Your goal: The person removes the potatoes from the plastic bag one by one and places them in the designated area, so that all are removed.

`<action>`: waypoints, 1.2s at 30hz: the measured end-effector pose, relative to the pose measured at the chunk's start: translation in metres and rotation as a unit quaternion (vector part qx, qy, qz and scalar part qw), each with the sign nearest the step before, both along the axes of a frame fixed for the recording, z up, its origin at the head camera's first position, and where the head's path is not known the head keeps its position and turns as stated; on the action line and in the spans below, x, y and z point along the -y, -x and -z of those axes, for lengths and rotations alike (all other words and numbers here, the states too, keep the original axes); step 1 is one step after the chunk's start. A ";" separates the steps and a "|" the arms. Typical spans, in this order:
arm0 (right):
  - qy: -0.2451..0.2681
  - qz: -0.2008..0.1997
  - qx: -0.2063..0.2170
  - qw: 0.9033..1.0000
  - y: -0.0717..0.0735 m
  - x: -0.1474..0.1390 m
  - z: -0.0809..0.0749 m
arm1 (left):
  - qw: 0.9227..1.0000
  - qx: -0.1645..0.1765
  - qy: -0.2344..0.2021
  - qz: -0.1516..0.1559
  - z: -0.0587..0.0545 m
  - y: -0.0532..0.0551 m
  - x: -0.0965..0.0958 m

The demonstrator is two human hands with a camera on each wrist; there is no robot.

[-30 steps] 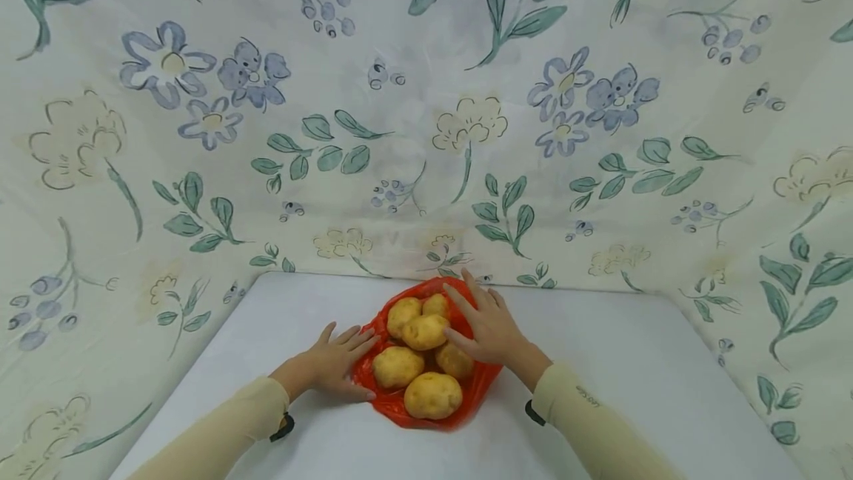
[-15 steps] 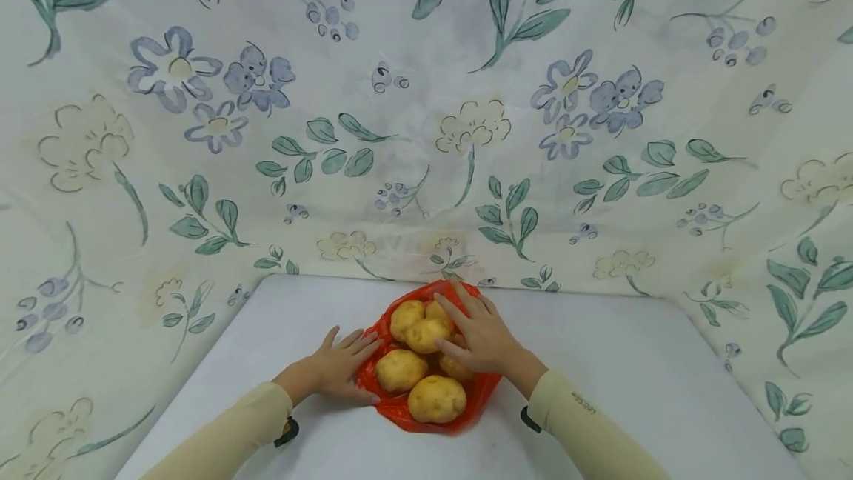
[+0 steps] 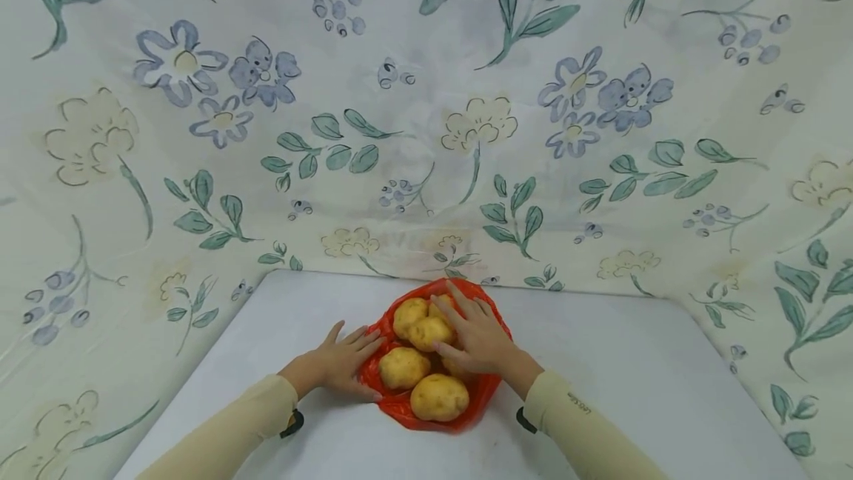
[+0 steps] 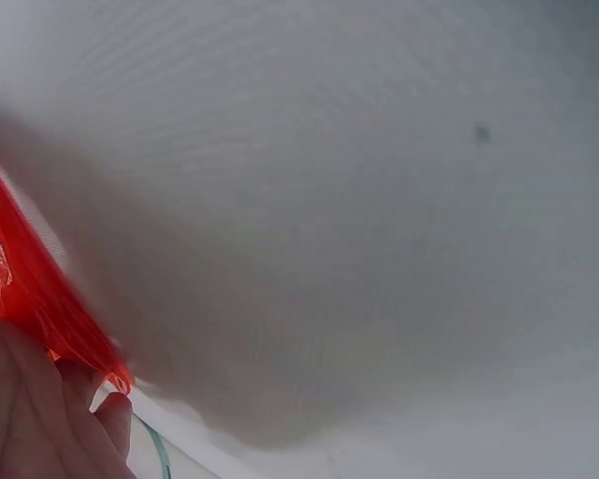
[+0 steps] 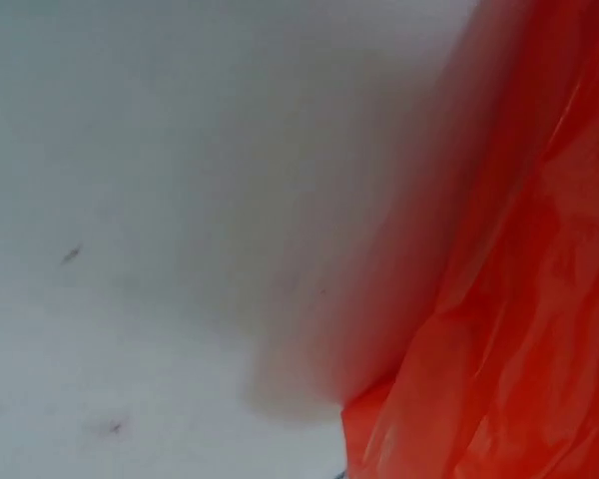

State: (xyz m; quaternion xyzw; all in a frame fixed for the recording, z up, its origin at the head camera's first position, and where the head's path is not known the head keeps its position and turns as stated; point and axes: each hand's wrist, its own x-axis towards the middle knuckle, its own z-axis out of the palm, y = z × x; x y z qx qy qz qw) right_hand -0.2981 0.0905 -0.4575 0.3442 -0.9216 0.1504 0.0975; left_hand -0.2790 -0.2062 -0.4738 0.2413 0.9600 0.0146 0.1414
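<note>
Several yellow potatoes [image 3: 440, 398] lie in an opened red plastic bag [image 3: 403, 413] in the head view. At the bag's left edge, my left hand [image 3: 340, 363] rests with fingers spread, its fingertips touching the red plastic. My right hand [image 3: 483, 339] reaches over the bag's right side, fingers extended over the potatoes, and partly covers those at the back right. The left wrist view has the bag [image 4: 40, 289] beside part of my left hand [image 4: 40, 419]. In the right wrist view the red bag [image 5: 519, 329] fills the right side, and no fingers show there.
The bag stands on a white tabletop [image 3: 600, 361], which extends to both sides of it. Behind and around the table hangs a floral-patterned cloth [image 3: 400, 169]. Both forearms wear cream sleeves [image 3: 226, 428], with dark bands at the wrists.
My right hand has moved slightly left and lower over the potatoes. The left hand stays at the bag's left edge. The head view has shifted a little.
</note>
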 end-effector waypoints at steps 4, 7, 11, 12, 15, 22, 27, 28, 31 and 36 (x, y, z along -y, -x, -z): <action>0.016 0.009 0.028 0.999 -0.001 0.006 -0.001 | 1.000 0.001 -0.005 -0.003 -0.001 0.002 -0.001; 0.030 0.009 0.041 0.999 -0.001 0.012 -0.002 | 1.000 0.000 -0.007 -0.005 -0.001 0.001 0.000; 0.058 0.020 0.065 0.996 -0.001 0.020 -0.001 | 1.000 0.007 -0.014 -0.010 0.000 0.000 0.001; 0.065 0.023 0.072 0.995 -0.001 0.021 0.000 | 1.000 0.010 -0.016 -0.011 0.000 -0.001 0.001; 0.084 0.033 0.097 0.991 0.001 0.024 0.000 | 0.999 0.018 -0.023 -0.014 -0.001 -0.001 0.000; 0.177 0.029 0.189 0.966 0.008 0.028 -0.001 | 0.999 0.012 -0.025 -0.017 -0.003 -0.002 0.000; 0.235 0.034 0.245 0.940 0.010 0.028 0.000 | 0.999 0.020 -0.026 -0.021 -0.004 -0.003 0.000; 0.237 0.035 0.249 0.938 0.011 0.028 0.001 | 0.999 0.022 -0.026 -0.021 -0.004 -0.003 0.000; 0.239 0.042 0.257 0.935 0.010 0.028 0.002 | 0.999 0.024 -0.024 -0.021 -0.002 -0.004 0.000; 0.239 0.049 0.261 0.934 0.010 0.030 0.001 | 0.999 0.021 -0.026 -0.018 -0.001 -0.003 0.001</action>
